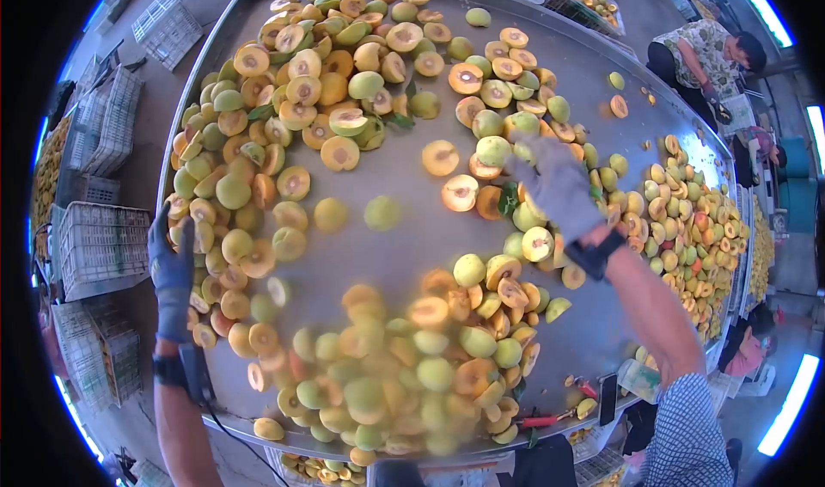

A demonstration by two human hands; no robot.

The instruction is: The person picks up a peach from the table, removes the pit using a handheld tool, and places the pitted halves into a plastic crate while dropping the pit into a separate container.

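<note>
My left hand (169, 272), in a grey glove, rests at the left rim of the metal table (335, 251), thumb and fingers apart, beside a large heap of halved yellow-green fruit (292, 113) that look like peaches. My right hand (554, 186), also gloved, reaches over a band of fruit halves (494, 150) in the middle of the table. Its fingers are stretched out and slightly blurred, touching or just above the fruit; nothing is seen held in it. Another pile of halves (404, 367), partly blurred, lies close to my body.
More fruit halves (687, 229) cover the table's right end. A red-handled tool (541, 421) and a phone (608, 398) lie at the near edge. Plastic crates (105, 242) stand on the left. A person (700, 61) works beyond the far right corner.
</note>
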